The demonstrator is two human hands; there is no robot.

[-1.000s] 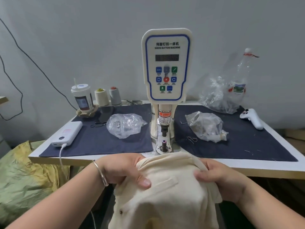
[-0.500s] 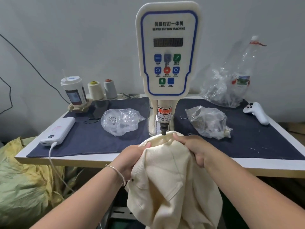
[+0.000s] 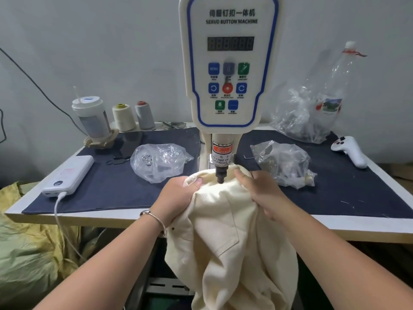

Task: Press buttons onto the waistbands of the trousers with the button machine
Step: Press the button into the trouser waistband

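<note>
Cream trousers [image 3: 225, 231] hang over the table's front edge, their waistband lying under the button machine [image 3: 229, 63]. The machine's dark punch tip [image 3: 220, 175] touches the waistband cloth. My left hand [image 3: 178, 198] grips the waistband just left of the punch, thumb on top. My right hand [image 3: 259, 191] holds the cloth just right of the punch, fingers laid over the fabric edge. A small button shows on the cloth below my left wrist [image 3: 172, 229]. The lower die is hidden under the fabric.
Dark mats cover the white table [image 3: 335, 227]. On the left sit a clear bag of metal buttons [image 3: 159, 161], a charging power bank [image 3: 69, 175], a cup [image 3: 92, 117] and two thread cones [image 3: 124, 117]. On the right lie two plastic bags [image 3: 283, 164] and a white controller [image 3: 350, 151].
Both hands lifted the waistband from the table's front edge up under the punch. The lower die became covered, and the view moved closer to the machine.
</note>
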